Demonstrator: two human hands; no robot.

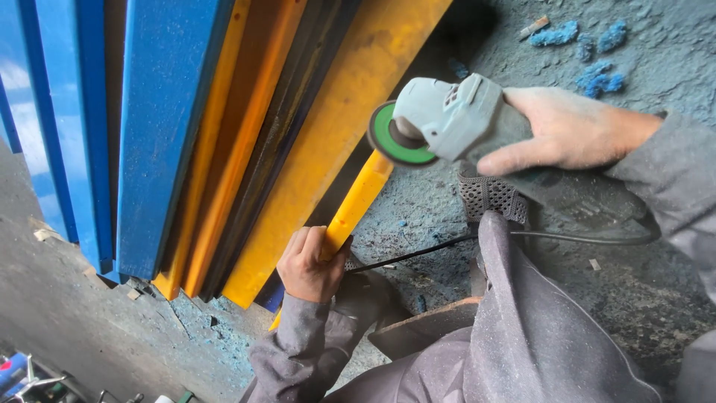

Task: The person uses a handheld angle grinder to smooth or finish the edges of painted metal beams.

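My right hand (567,130) grips the grey body of an angle grinder (455,116). Its green disc (395,138) sits at the upper end of a narrow yellow bar (358,201). My left hand (309,261) is closed around the lower part of that bar, holding it slanted over the dusty ground. A black power cord (418,254) runs from the grinder past my left hand. Both arms wear grey dust-covered sleeves.
Blue (160,134) and yellow (328,142) painted metal beams lean in a stack at left. Blue paint dust and clumps (589,45) cover the concrete floor (656,283). My knee in grey trousers (522,336) fills the bottom right. Small tools (22,377) lie at the bottom left.
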